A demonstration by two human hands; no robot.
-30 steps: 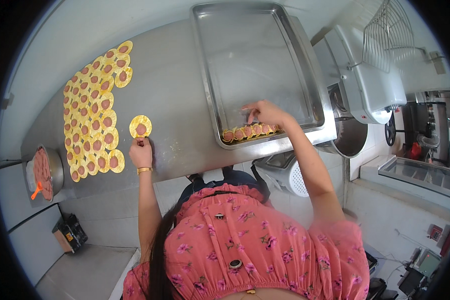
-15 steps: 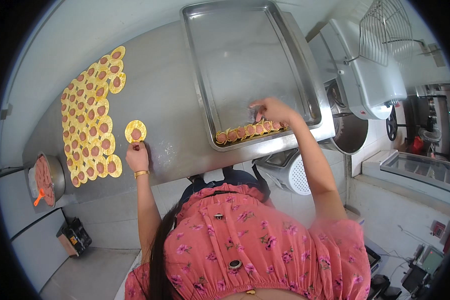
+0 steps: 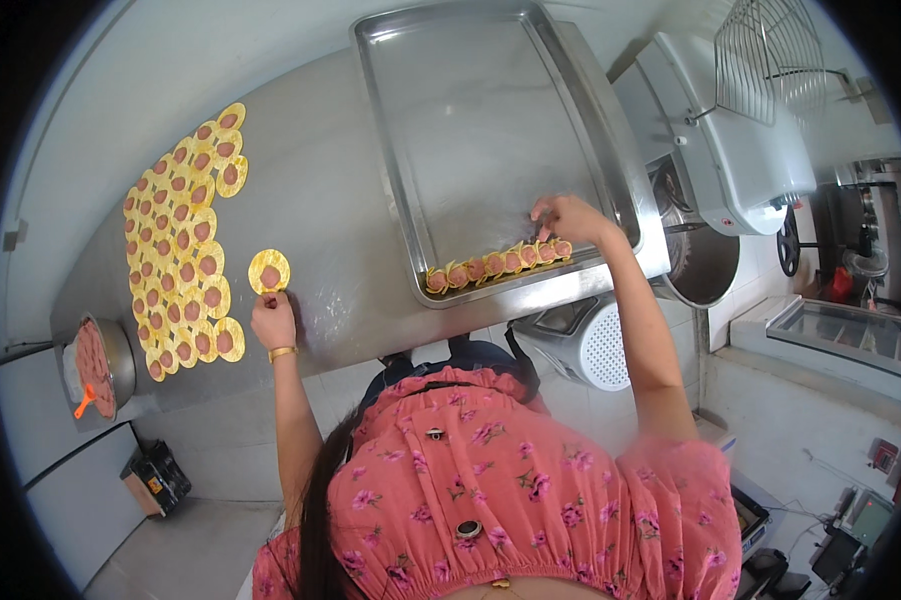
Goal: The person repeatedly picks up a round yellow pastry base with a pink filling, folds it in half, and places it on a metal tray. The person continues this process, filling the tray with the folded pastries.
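My left hand (image 3: 273, 322) pinches the near edge of a round yellow wrapper (image 3: 269, 255), which lies on the steel table with a ball of pink filling in its middle. Above the near end of a large metal tray (image 3: 470, 120) is my right hand (image 3: 575, 219), its thumb and index finger apart with nothing visible between them. Just below those fingers, filled yellow dumplings (image 3: 495, 265) with pink tops stand in a row along the tray's near edge. To the left, several flat wrappers (image 3: 185, 240), most showing a dab of filling, lie edge to edge.
A steel bowl (image 3: 120, 365) of pink filling with an orange-handled tool (image 3: 86, 400) stands at the far left. Right of the tray is a white mixer (image 3: 725, 140) with a metal bowl (image 3: 705, 265) under it. A white perforated basket (image 3: 604, 345) sits below the table's edge.
My right hand has moved slightly right, and its fingers have drawn clear of the dumpling row, uncovering its right end. My left hand stays at the same wrapper. The view has shifted a little.
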